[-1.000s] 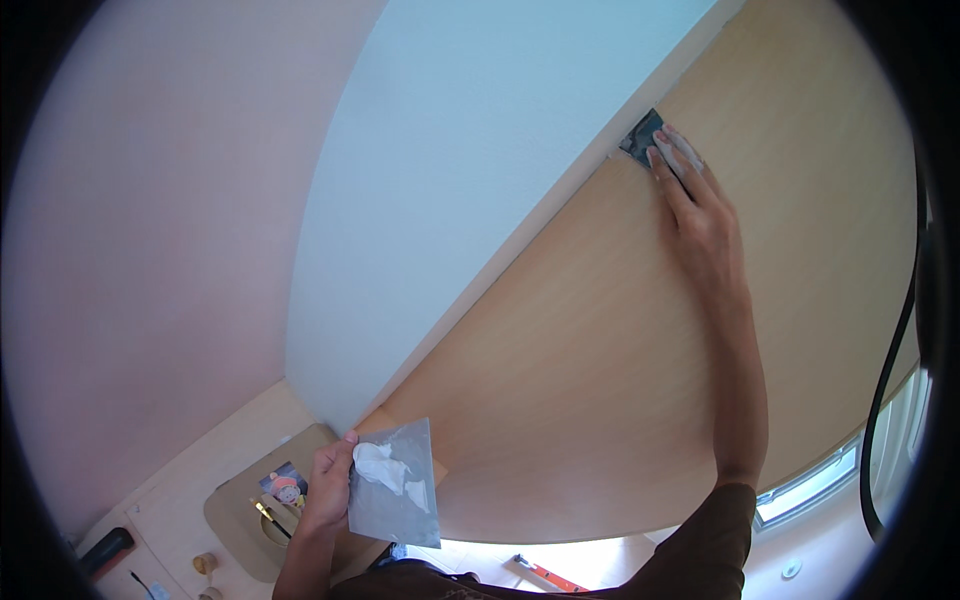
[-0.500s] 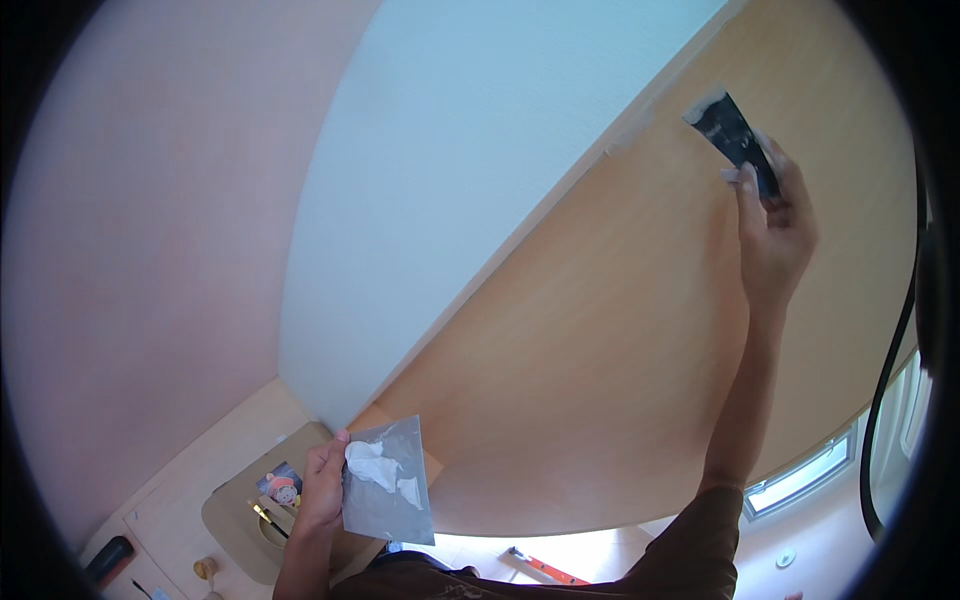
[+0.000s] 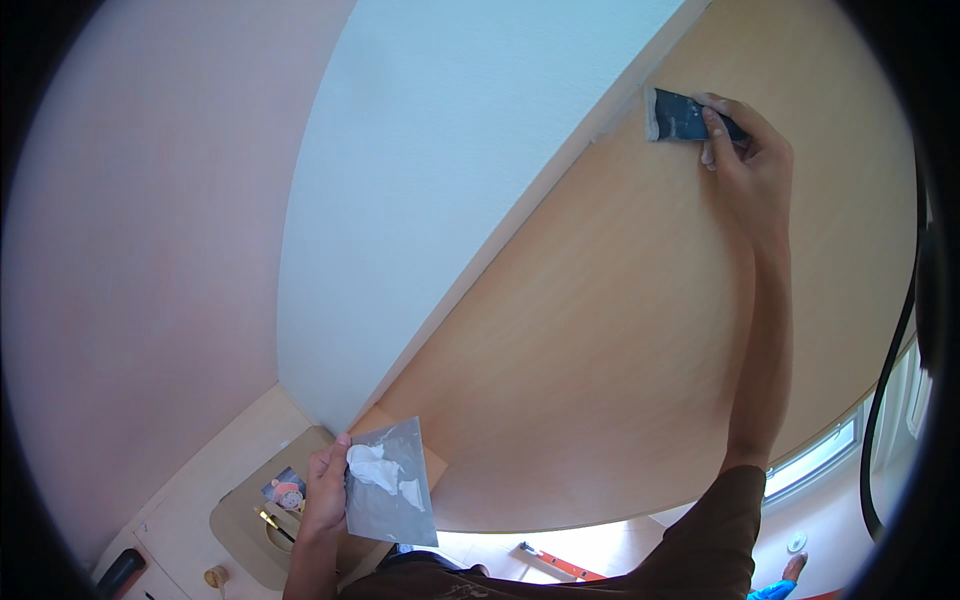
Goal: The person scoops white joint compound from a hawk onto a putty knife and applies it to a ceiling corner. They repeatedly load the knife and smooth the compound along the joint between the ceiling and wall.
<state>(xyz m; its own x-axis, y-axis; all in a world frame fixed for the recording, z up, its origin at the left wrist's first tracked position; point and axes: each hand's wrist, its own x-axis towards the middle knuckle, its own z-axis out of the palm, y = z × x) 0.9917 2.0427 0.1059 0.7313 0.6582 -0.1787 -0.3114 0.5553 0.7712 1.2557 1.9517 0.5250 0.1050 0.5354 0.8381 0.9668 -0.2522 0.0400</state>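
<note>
My right hand (image 3: 745, 150) grips a dark putty knife (image 3: 680, 115) whose wide edge carries pale filler. The blade's edge is close to the strip where the wood-toned panel (image 3: 560, 350) meets the light blue wall (image 3: 440, 150); whether it touches cannot be made out. At lower left, my left hand (image 3: 325, 490) pinches the side of a flat grey plate (image 3: 385, 520). White filler (image 3: 375, 467) lies on that plate in a large lump and a smaller patch.
Below the left hand, a beige tray (image 3: 235, 515) holds a paintbrush (image 3: 272, 522) and a pink figure (image 3: 288, 492). A red level (image 3: 560, 562) lies on the floor. A black cable (image 3: 893, 350) hangs at right; another person's hand (image 3: 795, 568) shows at lower right.
My right hand has swung the putty knife left toward the panel's upper edge and turned its blade to face left. The left hand and plate are nearly where they were. A blue sleeve has appeared at lower right.
</note>
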